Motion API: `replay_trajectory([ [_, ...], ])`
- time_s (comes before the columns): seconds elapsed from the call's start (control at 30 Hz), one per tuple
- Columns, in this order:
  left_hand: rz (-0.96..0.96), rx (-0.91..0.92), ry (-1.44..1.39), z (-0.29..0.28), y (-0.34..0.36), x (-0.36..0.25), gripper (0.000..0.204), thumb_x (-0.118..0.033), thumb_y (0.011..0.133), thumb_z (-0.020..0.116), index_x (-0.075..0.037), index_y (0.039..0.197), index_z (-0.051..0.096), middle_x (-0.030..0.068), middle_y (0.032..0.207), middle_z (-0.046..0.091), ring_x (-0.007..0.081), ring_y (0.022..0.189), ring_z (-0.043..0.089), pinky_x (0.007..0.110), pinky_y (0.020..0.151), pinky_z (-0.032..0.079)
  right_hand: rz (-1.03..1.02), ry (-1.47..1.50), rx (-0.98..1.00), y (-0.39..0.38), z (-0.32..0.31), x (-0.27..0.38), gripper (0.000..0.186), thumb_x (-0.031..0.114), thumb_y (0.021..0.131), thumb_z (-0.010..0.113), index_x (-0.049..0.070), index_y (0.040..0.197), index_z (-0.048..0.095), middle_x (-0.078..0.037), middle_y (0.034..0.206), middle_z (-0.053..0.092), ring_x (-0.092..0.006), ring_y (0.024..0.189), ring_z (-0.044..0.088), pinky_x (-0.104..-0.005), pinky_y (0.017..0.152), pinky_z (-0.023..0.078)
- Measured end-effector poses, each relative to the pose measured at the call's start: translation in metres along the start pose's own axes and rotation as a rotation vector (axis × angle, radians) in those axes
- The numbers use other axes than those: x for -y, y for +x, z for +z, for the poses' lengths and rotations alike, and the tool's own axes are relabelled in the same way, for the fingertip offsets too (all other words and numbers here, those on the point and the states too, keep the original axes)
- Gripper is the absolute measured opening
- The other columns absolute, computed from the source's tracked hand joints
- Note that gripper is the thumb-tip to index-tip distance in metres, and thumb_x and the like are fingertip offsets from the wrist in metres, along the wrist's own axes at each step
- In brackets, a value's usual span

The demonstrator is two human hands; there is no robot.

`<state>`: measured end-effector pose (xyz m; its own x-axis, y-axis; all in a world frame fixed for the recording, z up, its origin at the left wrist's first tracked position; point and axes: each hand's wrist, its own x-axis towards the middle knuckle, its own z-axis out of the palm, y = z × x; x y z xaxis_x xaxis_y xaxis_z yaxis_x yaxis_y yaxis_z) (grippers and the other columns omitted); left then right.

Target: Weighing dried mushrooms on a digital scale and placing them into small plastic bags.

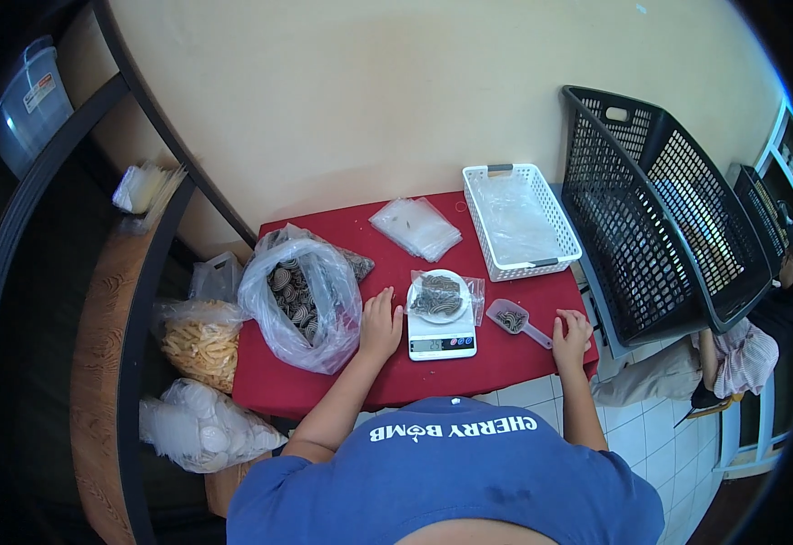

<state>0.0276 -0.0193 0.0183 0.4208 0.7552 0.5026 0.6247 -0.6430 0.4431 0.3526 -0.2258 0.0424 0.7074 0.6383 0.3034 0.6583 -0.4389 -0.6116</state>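
While both hands lie on the red table, head view: left hand palm down, fingers spread, holding nothing, between the big clear bag of dark spiral pieces on the left and the white scale. Right hand at the right edge, relaxed, fingers slightly bent, looks unloaded; can't tell if it touches the scoop handle just beside it. Scoop holds a few spirals. Clear pouch of spirals sits on a white dish atop the scale. Far side: stacked clear bags, white basket to their right.
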Motion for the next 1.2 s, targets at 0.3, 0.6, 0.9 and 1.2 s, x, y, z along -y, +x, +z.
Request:
replay_trajectory([
  [0.3, -0.010, 0.030, -0.102, 0.001, -0.013, 0.009, 0.029, -0.012, 0.094, 0.044, 0.003, 0.116, 0.055, 0.0198, 0.117, 0.057, 0.0354, 0.112, 0.048, 0.045, 0.100, 0.036, -0.056, -0.057, 0.034, 0.001, 0.008, 0.016, 0.010, 0.017, 0.083, 0.065, 0.010, 0.089, 0.070, -0.002, 0.112, 0.058, -0.0266, 0.116, 0.041, -0.0476, 0.092, 0.030],
  [0.6, 0.009, 0.021, -0.144, -0.002, -0.015, 0.011, 0.029, -0.018, 0.094, 0.046, 0.001, 0.113, 0.058, 0.0183, 0.118, 0.057, 0.0355, 0.112, 0.048, 0.045, 0.100, 0.036, -0.228, -0.033, 0.030, -0.003, 0.021, 0.077, 0.015, 0.024, 0.084, 0.065, 0.012, 0.091, 0.069, -0.003, 0.107, 0.061, -0.0274, 0.110, 0.045, -0.0483, 0.084, 0.031],
  [0.9, 0.018, 0.031, -0.155, -0.001, -0.015, 0.013, 0.030, -0.022, 0.094, 0.047, -0.001, 0.111, 0.061, 0.0162, 0.117, 0.058, 0.0343, 0.112, 0.048, 0.044, 0.100, 0.035, 0.094, -0.229, 0.414, 0.018, 0.071, 0.147, 0.042, 0.047, 0.085, 0.060, 0.013, 0.108, 0.068, -0.008, 0.097, 0.070, -0.0312, 0.102, 0.055, -0.0502, 0.082, 0.035],
  [1.2, 0.047, -0.070, -0.347, -0.003, -0.021, 0.019, 0.042, -0.032, 0.097, 0.040, -0.001, 0.122, 0.055, 0.0165, 0.127, 0.054, 0.0338, 0.119, 0.045, 0.044, 0.104, 0.032, -0.179, 0.514, 0.273, 0.002, 0.083, 0.162, 0.023, 0.014, 0.082, 0.070, 0.004, 0.101, 0.059, -0.007, 0.083, 0.064, -0.0193, 0.084, 0.061, -0.0367, 0.074, 0.048],
])
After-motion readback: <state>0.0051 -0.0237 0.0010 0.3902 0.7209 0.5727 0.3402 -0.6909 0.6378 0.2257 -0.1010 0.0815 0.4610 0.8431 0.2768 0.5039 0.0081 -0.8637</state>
